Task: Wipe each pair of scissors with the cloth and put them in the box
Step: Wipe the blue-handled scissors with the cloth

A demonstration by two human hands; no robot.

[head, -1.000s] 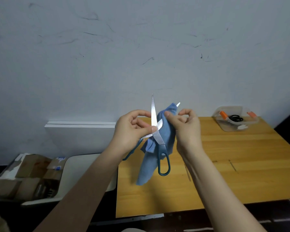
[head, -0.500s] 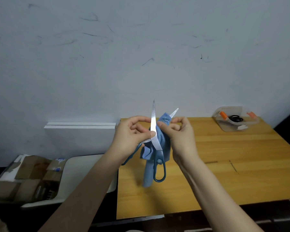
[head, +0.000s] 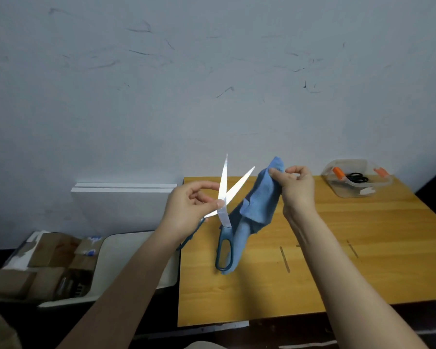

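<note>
My left hand [head: 186, 210] pinches a pair of teal-handled scissors [head: 224, 212] near the pivot, holding them up over the table's left part with the blades spread apart and pointing upward. One handle loop hangs down; the other is partly hidden behind my left hand. My right hand [head: 296, 188] grips a blue cloth [head: 256, 210] by its top, just right of the blades and apart from them. The cloth hangs down behind the scissors' handle. A clear plastic box [head: 358, 195] with orange clips stands at the table's far right corner, with black-handled scissors [head: 358, 178] inside.
The wooden table [head: 337, 260] has bare surface under and right of my hands. White boards [head: 124, 197] lean on the wall at left. A white chair [head: 126, 260] and a tray of cardboard boxes [head: 43, 268] sit left of the table.
My right hand has drawn the cloth off the blade and away to the right. The blades now show bare, and the scissors have stayed in my left hand.
</note>
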